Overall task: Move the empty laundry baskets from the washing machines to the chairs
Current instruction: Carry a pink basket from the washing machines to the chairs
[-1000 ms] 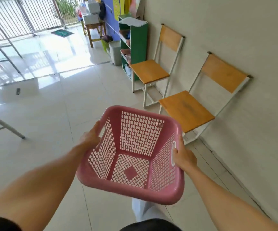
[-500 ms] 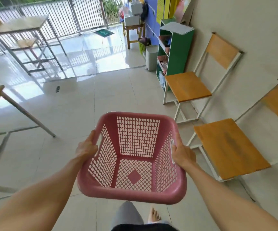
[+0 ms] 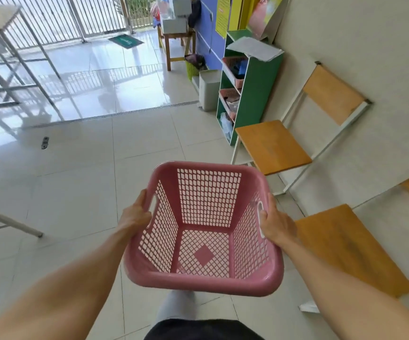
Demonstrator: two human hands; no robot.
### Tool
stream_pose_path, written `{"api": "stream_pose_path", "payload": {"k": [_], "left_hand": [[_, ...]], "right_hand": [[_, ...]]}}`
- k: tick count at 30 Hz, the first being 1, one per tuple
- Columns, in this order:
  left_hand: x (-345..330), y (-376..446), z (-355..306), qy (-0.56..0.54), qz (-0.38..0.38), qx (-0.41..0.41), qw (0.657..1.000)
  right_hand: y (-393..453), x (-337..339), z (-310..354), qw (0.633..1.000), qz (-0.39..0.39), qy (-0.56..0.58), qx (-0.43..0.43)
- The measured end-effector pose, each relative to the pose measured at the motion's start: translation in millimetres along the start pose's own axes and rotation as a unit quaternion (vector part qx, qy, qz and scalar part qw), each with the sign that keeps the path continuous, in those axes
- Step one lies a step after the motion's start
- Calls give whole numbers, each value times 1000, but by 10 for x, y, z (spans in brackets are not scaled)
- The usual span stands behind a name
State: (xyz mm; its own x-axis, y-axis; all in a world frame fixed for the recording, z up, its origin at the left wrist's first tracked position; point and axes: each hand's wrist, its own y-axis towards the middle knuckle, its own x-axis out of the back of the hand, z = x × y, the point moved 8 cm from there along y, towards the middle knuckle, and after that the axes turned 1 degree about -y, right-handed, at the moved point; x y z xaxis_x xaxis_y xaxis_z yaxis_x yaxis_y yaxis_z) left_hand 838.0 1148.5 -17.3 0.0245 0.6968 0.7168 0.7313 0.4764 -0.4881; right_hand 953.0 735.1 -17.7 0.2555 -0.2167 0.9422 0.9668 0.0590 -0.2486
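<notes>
Both hands hold a pink basket up in the air over the floor. The left hand wraps around the left rim by its handle hole. The right hand wraps around the right rim. The basket is empty. A near chair sits just beside its right edge, not touching. A far chair stands by the wall next to a green shelf. The floor ahead and to the left is wide and bare.

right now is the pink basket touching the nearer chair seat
Apart. The head view shows the pink basket held in the air, with floor visible between it and the nearer chair seat.
</notes>
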Motion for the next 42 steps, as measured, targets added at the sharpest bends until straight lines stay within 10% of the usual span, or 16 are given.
{"api": "stream_pose_path", "payload": {"k": [23, 42], "left_hand": [[613, 3098, -1928, 137, 87, -159, 974], [93, 4998, -3219, 284, 232, -225, 903]], "right_hand": [[1965, -308, 579, 966, 38, 105, -233], [2726, -528, 850, 853, 56, 198, -479]]}}
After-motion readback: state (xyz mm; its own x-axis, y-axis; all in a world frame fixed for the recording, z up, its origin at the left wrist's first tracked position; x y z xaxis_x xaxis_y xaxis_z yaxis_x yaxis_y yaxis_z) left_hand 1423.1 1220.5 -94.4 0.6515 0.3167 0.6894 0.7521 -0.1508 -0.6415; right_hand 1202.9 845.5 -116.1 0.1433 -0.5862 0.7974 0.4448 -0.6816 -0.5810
